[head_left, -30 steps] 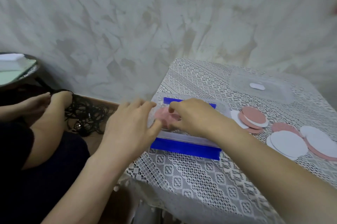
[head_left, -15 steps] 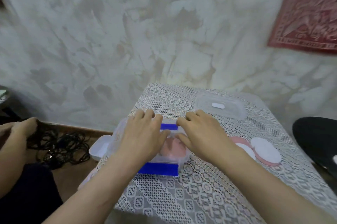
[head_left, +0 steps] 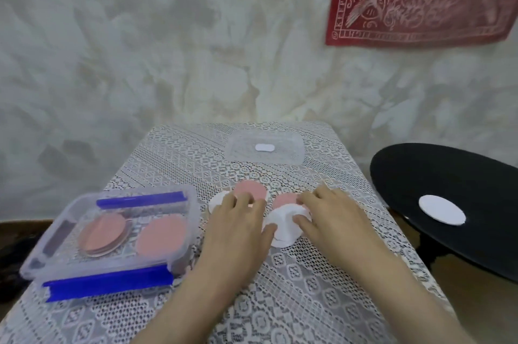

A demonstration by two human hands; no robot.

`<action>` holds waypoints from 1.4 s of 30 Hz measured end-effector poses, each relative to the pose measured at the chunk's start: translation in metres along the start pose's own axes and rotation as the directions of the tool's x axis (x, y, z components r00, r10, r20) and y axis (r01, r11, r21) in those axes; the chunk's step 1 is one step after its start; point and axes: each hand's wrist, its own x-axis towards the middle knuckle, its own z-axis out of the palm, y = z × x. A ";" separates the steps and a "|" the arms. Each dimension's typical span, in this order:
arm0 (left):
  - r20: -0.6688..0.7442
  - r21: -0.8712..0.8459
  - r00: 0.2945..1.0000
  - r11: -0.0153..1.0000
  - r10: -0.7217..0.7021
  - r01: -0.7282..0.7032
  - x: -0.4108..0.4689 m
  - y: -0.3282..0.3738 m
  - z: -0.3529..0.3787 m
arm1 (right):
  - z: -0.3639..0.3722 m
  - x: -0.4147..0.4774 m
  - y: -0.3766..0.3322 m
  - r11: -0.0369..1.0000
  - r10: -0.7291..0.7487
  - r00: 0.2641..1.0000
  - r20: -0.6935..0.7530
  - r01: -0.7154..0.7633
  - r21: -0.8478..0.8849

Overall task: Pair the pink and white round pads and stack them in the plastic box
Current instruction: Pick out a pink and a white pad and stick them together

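Observation:
The clear plastic box (head_left: 190,212) with blue clips stands at the table's left and holds two pink-topped stacks of pads (head_left: 102,234). Loose pads lie on the lace cloth to its right. My left hand (head_left: 238,220) rests with spread fingers on a pink pad (head_left: 249,189) and a white pad (head_left: 217,200) beneath it. My right hand (head_left: 328,217) lies on a white pad (head_left: 283,228), thumb pressing it, with another pink pad (head_left: 286,200) under its fingertips. Whether either hand grips a pad is unclear.
The box's clear lid (head_left: 266,148) lies at the table's far end. A black round stool (head_left: 448,203) to the right carries one white pad (head_left: 441,209). The wall is close behind the table. The table's left edge runs beside the box.
Both hands have left the box and moved right onto the loose pads. The view has swung right, so the box now sits at the left.

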 end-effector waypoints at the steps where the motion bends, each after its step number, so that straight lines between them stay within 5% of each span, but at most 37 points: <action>1: 0.016 -0.012 1.000 1.000 0.004 -0.004 -0.001 0.005 0.006 | 0.006 -0.003 0.006 1.000 0.013 1.000 0.019 -0.013 0.010; 12: 0.083 0.060 0.995 0.996 0.059 -0.064 0.000 0.011 0.016 | 0.018 0.003 0.038 0.970 0.128 0.991 0.034 -0.133 0.206; 17: 0.059 0.065 0.998 0.998 0.023 -0.027 -0.016 0.006 0.013 | 0.021 0.000 0.044 0.960 0.253 0.965 0.065 -0.259 0.110; 28: 0.021 -0.130 0.999 0.991 -0.031 0.033 -0.038 -0.002 0.011 | 0.021 -0.006 0.000 0.969 0.154 0.976 0.156 -0.180 0.167; 42: 0.076 -0.181 0.996 0.981 -0.056 0.069 -0.036 0.000 0.007 | 0.014 -0.005 0.022 0.901 0.249 0.948 0.198 -0.302 0.311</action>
